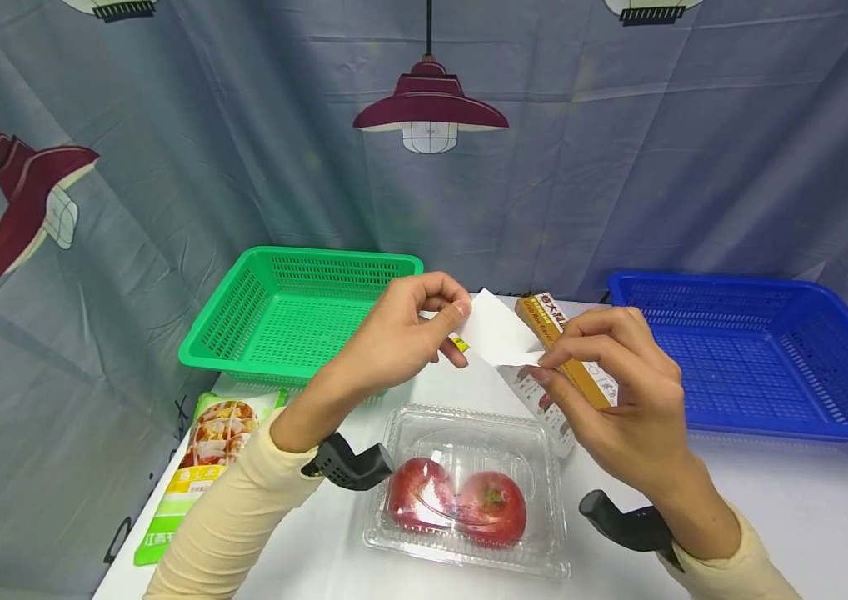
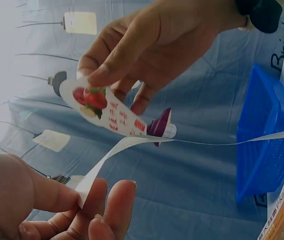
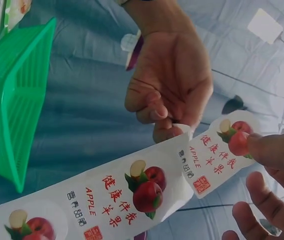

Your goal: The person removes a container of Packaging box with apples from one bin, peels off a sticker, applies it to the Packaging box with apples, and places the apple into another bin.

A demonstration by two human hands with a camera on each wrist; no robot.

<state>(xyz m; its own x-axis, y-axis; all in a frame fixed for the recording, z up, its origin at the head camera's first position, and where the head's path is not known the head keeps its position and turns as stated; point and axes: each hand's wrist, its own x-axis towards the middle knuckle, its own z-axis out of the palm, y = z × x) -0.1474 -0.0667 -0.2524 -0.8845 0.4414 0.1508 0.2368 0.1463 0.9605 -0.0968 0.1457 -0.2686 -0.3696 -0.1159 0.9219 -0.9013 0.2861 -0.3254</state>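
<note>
In the head view both hands, the left hand [image 1: 401, 333] and the right hand [image 1: 619, 392], are pinching the sticker strip [image 1: 497, 337] above the clamshell [image 1: 469, 492] on the counter [image 1: 769, 500], while in the wrist views one apple sticker [image 3: 221, 150] is peeling off, seemingly not yet applied.

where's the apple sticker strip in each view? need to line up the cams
Head: apple sticker strip at centre, seen from its white back, pinched between left hand and right hand, above the clear apple box.
Left wrist: strip upper centre, edge-on, its white tail running right.
Right wrist: strip printed side up, across the lower half.
Shared landmark: green basket in head and right wrist; blue basket in head and left wrist.
</note>
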